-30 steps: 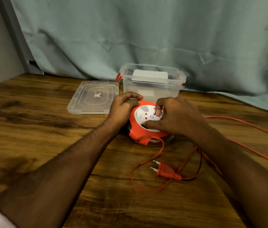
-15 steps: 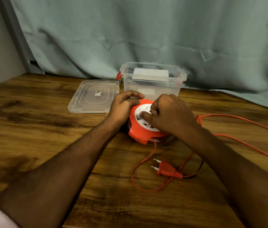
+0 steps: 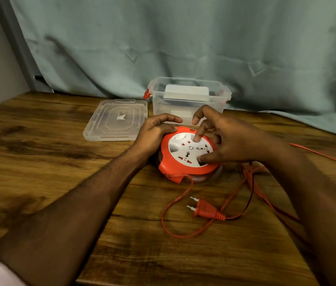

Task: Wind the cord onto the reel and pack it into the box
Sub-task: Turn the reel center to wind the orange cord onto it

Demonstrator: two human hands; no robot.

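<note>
An orange cord reel [image 3: 169,162] with a white socket face lies flat on the wooden table [image 3: 39,162], in front of the box. My left hand [image 3: 154,133] grips the reel's left rim. My right hand [image 3: 235,141] is over the socket face, one fingertip in a recess near its top and the thumb on its lower edge. Loose orange cord [image 3: 183,235] leaves the reel's front, loops on the table and trails off to the right. Its orange plug [image 3: 205,210] lies inside the loop. The clear plastic box [image 3: 160,106] stands open behind the reel.
The box's clear lid [image 3: 117,120] lies flat to its left. A white block [image 3: 185,92] sits inside the box. A teal curtain [image 3: 183,38] hangs behind the table, and a grey wall is at the far left.
My right hand has swung round on the white socket face, its fingers now spread and lifted. The loose cord on the right has shifted and bunched nearer the reel. My left hand stays put.
</note>
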